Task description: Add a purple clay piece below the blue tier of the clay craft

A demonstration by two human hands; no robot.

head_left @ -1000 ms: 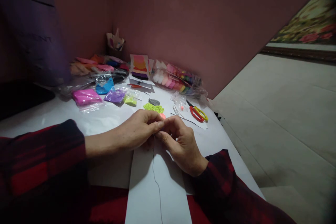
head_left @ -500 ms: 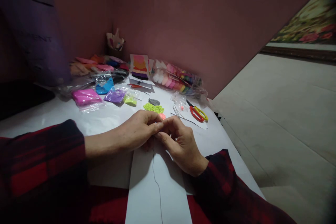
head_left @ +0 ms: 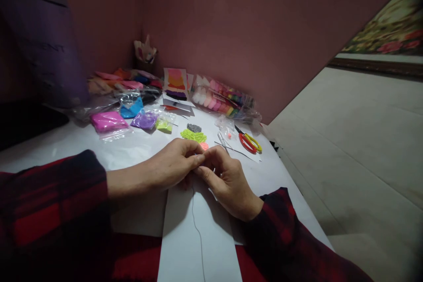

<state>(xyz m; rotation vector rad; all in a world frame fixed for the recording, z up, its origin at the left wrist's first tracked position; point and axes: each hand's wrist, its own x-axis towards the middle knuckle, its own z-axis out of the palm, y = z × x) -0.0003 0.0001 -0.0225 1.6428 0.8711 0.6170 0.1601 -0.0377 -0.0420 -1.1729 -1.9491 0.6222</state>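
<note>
My left hand point(head_left: 176, 161) and my right hand point(head_left: 228, 180) meet over a white paper strip point(head_left: 185, 238), fingertips pinched close together. Whatever they pinch is hidden by the fingers. A thin dark line point(head_left: 199, 229) runs down the paper from below the hands toward the near edge; I cannot tell whether it is drawn or a thread. Just beyond the fingers lie a grey textured patch point(head_left: 194, 128), a yellow-green ridged patch point(head_left: 193, 135) and a coral patch point(head_left: 204, 146), the last partly covered by the fingers.
To the right lie scissors point(head_left: 250, 142) with red and yellow handles, a slim metal tool point(head_left: 221, 139) and a small clear bag point(head_left: 228, 128). Pink point(head_left: 109, 121), purple point(head_left: 144, 120) and blue point(head_left: 131, 108) packets sit left. Behind stand a colour-layered card point(head_left: 176, 80) and a multicoloured clay pack point(head_left: 218, 99).
</note>
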